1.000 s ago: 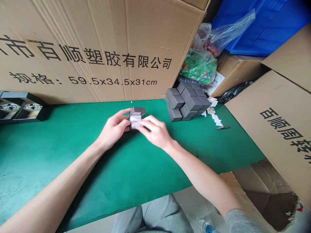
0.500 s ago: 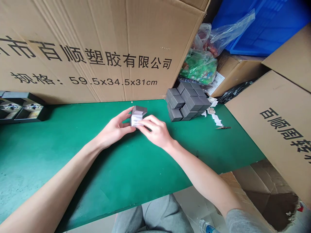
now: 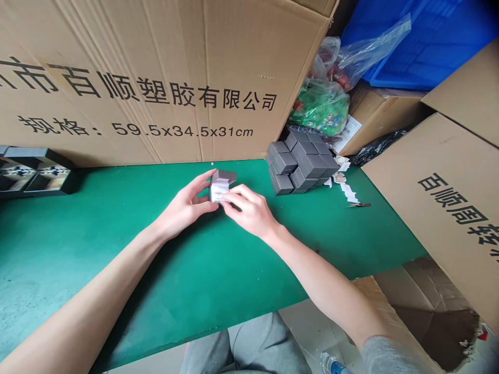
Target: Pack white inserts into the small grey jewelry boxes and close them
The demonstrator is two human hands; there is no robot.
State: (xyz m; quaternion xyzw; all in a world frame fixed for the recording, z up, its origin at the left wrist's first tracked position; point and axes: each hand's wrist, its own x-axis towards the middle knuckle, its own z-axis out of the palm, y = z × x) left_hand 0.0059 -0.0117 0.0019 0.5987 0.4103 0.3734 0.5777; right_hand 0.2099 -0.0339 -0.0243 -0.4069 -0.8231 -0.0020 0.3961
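Note:
My left hand (image 3: pixel 191 201) is closed around a small grey jewelry box (image 3: pixel 224 176) with its hinged lid raised. A white lining (image 3: pixel 217 193) shows inside. My right hand (image 3: pixel 251 210) has its fingers bent together at the box's right front, pressed against the white lining. Those fingertips cover part of the box's interior, so whether a small item is pinched there cannot be made out. Just to the right stands a stack of closed grey boxes (image 3: pixel 298 162) of similar look.
Behind the green table (image 3: pixel 187 280) rises a large printed carton (image 3: pixel 156 52). Open dark boxes (image 3: pixel 50 179) holding metal pieces sit at the far left. Paper scraps (image 3: pixel 348 192) and a small metal tool (image 3: pixel 359 204) lie right of the stack, near another carton (image 3: pixel 440 156).
Both hands stay on the box in nearly the same place. The right fingertips have shifted very slightly to the right at the box's front.

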